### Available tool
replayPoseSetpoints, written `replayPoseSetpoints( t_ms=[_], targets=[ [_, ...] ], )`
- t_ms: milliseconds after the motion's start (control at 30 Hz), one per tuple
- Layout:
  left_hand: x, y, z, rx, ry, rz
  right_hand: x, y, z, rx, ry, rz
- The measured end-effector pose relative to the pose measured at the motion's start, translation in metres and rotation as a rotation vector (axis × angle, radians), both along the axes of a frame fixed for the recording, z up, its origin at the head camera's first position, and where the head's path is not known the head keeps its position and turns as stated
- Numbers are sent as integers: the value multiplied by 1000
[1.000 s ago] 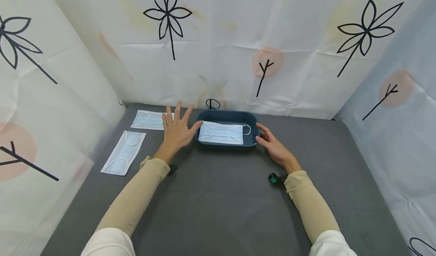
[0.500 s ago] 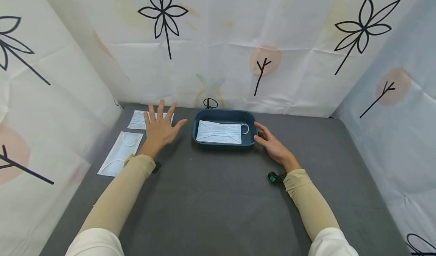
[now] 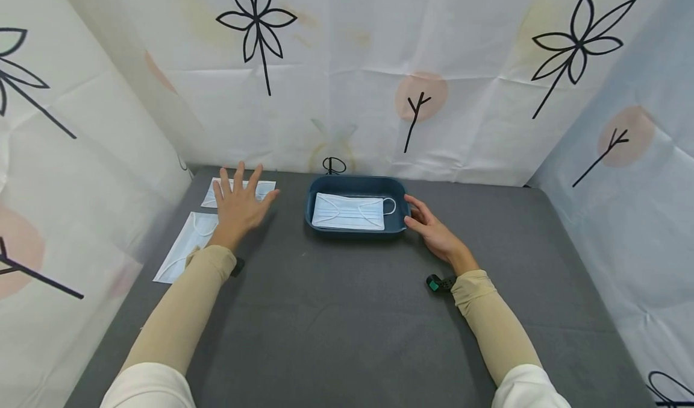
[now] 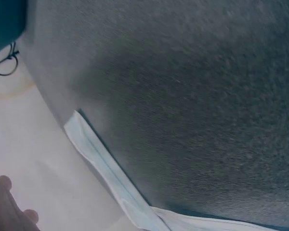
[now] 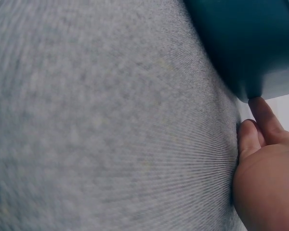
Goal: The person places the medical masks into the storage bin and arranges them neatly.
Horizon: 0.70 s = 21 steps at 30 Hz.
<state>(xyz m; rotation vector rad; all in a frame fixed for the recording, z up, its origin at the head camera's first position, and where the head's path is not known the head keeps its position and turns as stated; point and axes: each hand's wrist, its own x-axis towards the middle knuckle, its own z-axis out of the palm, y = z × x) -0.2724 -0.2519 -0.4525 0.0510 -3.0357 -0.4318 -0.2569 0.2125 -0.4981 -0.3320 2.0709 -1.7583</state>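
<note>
My left hand [image 3: 237, 210] has its fingers spread, above the far-left masks, with nothing held. Under its fingers lies one pale blue face mask [image 3: 265, 189], partly covered by the hand. A second face mask [image 3: 187, 245] lies slanted nearer the front, partly hidden by the wrist and sleeve. Two mask edges [image 4: 106, 163] show in the left wrist view. A dark blue tray [image 3: 358, 184] stands at the back middle with a face mask [image 3: 349, 211] lying in it. My right hand [image 3: 436, 233] touches the tray's right end with fairly straight fingers; in the right wrist view a fingertip [image 5: 256, 103] meets its lower corner.
A grey cloth covers the table [image 3: 336, 323]. White patterned curtains [image 3: 347, 82] stand along the back and both sides, close behind the tray. Dark bands with cameras sit at both wrists.
My left hand has moved left, away from the tray and over the loose masks, with its fingers still spread. The right hand stays at the tray's right end.
</note>
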Motion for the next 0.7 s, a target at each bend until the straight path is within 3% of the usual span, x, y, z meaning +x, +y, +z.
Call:
replayPoseSetpoints(
  t_ms=[400, 700],
  targets=[
    [-9, -26, -11, -24, -40, 1, 0, 0, -3, -1, 9, -10],
    [-16, -38, -15, 41, -66, 43, 1, -2, -4, 13, 7, -16]
  ],
)
